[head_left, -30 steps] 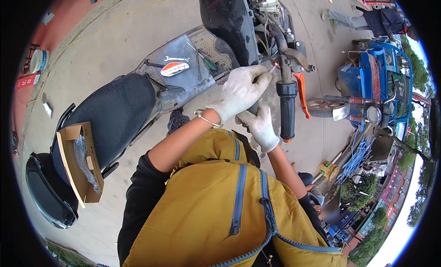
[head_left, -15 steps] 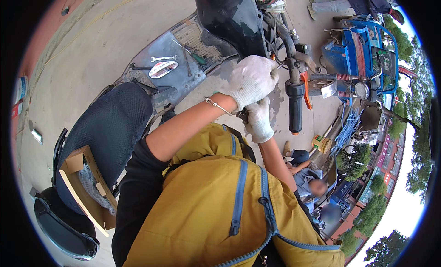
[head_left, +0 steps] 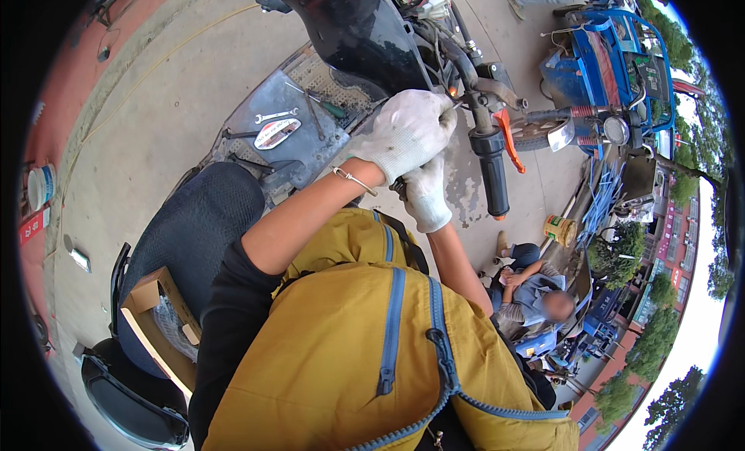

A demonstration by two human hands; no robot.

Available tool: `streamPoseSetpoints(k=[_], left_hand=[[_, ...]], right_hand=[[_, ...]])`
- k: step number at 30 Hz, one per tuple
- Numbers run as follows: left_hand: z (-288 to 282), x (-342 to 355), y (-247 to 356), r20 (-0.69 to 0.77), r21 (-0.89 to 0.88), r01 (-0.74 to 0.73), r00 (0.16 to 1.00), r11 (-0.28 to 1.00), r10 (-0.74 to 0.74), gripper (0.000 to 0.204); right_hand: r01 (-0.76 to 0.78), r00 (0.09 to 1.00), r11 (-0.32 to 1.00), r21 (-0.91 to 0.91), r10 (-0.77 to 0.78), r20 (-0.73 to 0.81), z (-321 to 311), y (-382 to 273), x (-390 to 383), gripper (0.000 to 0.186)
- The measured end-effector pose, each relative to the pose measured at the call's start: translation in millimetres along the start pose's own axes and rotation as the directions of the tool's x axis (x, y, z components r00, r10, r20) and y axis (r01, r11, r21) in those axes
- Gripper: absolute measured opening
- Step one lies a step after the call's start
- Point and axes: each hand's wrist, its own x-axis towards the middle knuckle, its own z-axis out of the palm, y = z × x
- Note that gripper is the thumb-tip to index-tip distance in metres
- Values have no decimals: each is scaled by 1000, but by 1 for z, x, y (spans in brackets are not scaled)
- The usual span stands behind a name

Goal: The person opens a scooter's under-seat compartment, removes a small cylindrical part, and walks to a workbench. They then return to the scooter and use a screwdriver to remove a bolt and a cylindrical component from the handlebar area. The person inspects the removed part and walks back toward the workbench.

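Observation:
Both my hands wear white knit gloves and are held close together beside the scooter's handlebar (head_left: 466, 67). My left hand (head_left: 410, 131) lies over the other with its fingers curled; whatever is in them is hidden. Below it, my right hand (head_left: 428, 201) is closed, its fingers mostly covered. A small dark piece (head_left: 400, 189) peeks out at its left side, too little of it showing to name. To the right are the black handlebar grip (head_left: 492, 179) and the orange brake lever (head_left: 509, 142). The black front panel (head_left: 353, 36) rises beyond my hands.
On the scooter's footboard, a grey-blue sheet (head_left: 260, 102) carries a wrench (head_left: 276, 116), a small oval mirror (head_left: 277, 134) and a green-handled screwdriver (head_left: 334, 109). An open cardboard box (head_left: 143, 327) rests on the seat (head_left: 198, 210). A person (head_left: 535, 292) sits at right near a yellow bucket (head_left: 560, 230).
The whole view has turned slightly, so the scooter and background shift and the handlebar grip looks more tilted. My hands stay together, with much the same hold.

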Motion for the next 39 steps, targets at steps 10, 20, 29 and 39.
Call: streamPoseSetpoints(k=[10, 20, 29, 39], left_hand=[[-11, 6, -4, 39, 25, -45, 998, 999, 44, 26], [-39, -21, -21, 70, 361, -166, 986, 918, 151, 29], [-69, -45, -30, 14, 478, -291, 946, 829, 324, 17], [-66, -43, -16, 24, 445, -278, 954, 852, 299, 17]], right_hand=[[-106, 975, 980, -171, 136, 175, -7, -12, 13, 11], [-186, 949, 950, -252, 240, 204, -19, -44, -2, 18], [-34, 949, 897, -440, 166, 266, -27, -45, 4, 17], [-44, 975, 913, -405, 128, 182, -24, -26, 14, 16]])
